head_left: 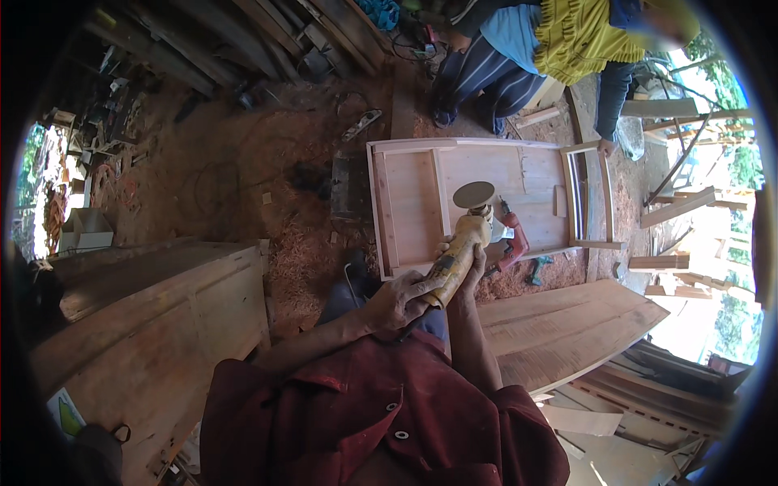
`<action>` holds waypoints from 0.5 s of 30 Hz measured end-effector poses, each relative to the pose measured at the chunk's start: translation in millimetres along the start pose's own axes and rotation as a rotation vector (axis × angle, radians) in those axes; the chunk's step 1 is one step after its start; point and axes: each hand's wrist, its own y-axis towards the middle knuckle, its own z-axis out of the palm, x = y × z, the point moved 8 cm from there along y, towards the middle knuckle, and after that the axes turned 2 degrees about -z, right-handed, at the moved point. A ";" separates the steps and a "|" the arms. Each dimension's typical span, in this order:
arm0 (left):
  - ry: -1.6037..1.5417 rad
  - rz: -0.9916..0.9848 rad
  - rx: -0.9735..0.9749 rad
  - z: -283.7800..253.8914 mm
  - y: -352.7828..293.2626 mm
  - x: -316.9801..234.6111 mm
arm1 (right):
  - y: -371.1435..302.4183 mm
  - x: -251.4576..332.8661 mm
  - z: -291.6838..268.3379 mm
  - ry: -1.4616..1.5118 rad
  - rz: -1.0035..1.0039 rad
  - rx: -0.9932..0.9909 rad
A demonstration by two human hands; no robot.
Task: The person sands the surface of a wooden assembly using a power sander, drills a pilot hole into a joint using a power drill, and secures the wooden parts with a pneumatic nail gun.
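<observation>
Left fingers [423, 286] and right fingers [477, 261] grip a yellow grinder [467, 241], dark markings [444, 265] unreadable.

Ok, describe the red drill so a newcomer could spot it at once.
Look ahead of the person for the big, pale framed wooden panel. Toward its near edge, just right of the held yellow tool, is the red drill. Its red, pistol-like body sets it apart from that yellow tool with the round disc and the green tool nearby.
</observation>
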 end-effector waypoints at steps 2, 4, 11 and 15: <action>-0.169 0.035 0.043 3.9 5.9 9.4 | -10.2 11.4 -10.7 -0.017 -0.031 -0.047; -0.326 0.051 0.085 15.1 6.7 28.5 | -18.7 12.7 -13.5 -0.020 -0.047 -0.093; -0.972 -0.935 0.429 65.6 38.8 86.4 | -2.4 -1.5 -38.3 -0.327 -0.009 -0.103; -0.943 -0.855 0.181 22.0 22.2 126.8 | 50.8 -17.6 -66.5 -0.655 0.007 -0.014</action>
